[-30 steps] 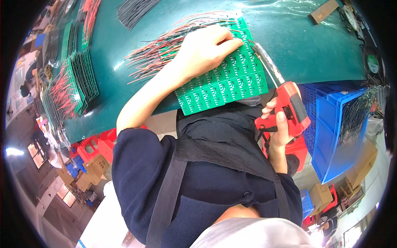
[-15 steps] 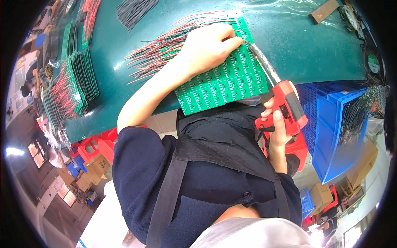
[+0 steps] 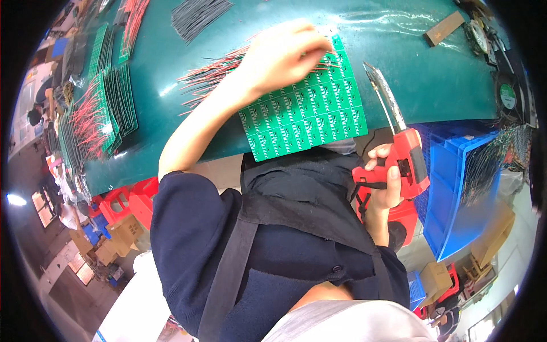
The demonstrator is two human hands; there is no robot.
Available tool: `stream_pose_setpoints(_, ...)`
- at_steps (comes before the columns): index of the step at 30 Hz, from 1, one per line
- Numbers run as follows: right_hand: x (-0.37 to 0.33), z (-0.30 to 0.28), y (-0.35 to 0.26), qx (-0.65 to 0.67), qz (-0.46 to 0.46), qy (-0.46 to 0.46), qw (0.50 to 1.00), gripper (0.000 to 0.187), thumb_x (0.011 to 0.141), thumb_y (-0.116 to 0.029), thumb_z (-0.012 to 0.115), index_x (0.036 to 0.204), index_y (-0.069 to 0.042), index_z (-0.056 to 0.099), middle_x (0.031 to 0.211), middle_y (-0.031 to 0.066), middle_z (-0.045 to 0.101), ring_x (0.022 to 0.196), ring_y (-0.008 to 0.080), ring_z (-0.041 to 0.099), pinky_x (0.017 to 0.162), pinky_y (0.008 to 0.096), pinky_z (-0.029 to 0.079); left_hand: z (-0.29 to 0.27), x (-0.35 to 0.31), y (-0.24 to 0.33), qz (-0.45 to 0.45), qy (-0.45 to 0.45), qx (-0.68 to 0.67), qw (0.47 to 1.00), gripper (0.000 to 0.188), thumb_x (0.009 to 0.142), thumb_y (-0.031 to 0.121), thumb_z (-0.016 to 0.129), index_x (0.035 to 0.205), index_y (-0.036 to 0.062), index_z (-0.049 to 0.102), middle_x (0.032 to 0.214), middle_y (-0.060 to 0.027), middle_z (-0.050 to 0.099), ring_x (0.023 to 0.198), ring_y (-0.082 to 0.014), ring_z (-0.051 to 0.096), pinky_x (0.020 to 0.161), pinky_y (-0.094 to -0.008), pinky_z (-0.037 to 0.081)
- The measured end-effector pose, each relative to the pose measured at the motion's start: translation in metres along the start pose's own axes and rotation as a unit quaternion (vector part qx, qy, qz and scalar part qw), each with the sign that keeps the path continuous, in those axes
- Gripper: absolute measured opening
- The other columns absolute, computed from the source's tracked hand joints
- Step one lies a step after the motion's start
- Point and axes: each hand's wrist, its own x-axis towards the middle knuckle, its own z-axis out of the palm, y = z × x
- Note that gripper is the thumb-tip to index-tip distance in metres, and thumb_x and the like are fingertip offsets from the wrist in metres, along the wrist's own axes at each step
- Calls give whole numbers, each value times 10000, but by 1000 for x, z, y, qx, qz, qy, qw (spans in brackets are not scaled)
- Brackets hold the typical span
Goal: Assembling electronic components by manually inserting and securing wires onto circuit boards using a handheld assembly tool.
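Observation:
My right hand [image 3: 388, 188] is wrapped round the handle of a red and black soldering gun [image 3: 411, 165]. Its long metal nose points away from me, its tip right of a green circuit board panel [image 3: 307, 122] and apart from it. The panel, printed in many small repeated units, lies at the table's near edge. Over its far part is my left hand [image 3: 285, 60], slightly blurred, with fingers curled closed; what they pinch I cannot make out. Short red wires [image 3: 326, 66] show under the fingertips, and a bundle of red and black wires [image 3: 213, 74] fans out left beneath my wrist.
Stacked green panels with red wires [image 3: 105, 114] stand on the green table [image 3: 156, 131] at left. Black wires [image 3: 199, 17] lie at the far side. A small brown block [image 3: 444, 28] sits far right, near a reel [image 3: 507, 96]. A blue crate [image 3: 450, 188] stands at my right.
The soldering gun has moved right and back, its tip leaving the panel's edge by my left fingers. My left hand has shifted slightly away and left, uncovering red wires on the panel.

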Motion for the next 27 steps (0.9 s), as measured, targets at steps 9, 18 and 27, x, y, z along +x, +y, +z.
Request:
stream_pose_setpoints(9, -2, 15, -2, 23, -17, 6, 1000, 359, 845, -237, 506, 1024, 74, 504, 888, 183, 565, 636, 184, 560, 579, 268, 476, -1, 39, -96, -60, 124, 71, 988, 107, 803, 177, 626, 841, 82, 654, 822, -110, 616, 801, -303, 607, 715, -383, 490)
stream_pose_setpoints(18, 36, 0, -47, -138, -140, 26, 980, 601, 824, -211, 579, 1303, 72, 352, 856, 134, 611, 662, 189, 605, 532, 257, 512, -75, -28, -101, -175, 50, 247, 952, 139, 795, 209, 624, 853, 84, 628, 851, -108, 574, 875, -302, 574, 755, -397, 480)
stream_pose_setpoints(27, 46, 16, -88, -166, -233, 11, 958, 589, 796, -253, 596, 1219, 106, 399, 880, 174, 593, 701, 213, 584, 566, 268, 490, -70, -47, -126, -157, 46, 331, 929, 131, 787, 199, 628, 785, 81, 571, 819, -85, 557, 814, -270, 586, 677, -387, 503)
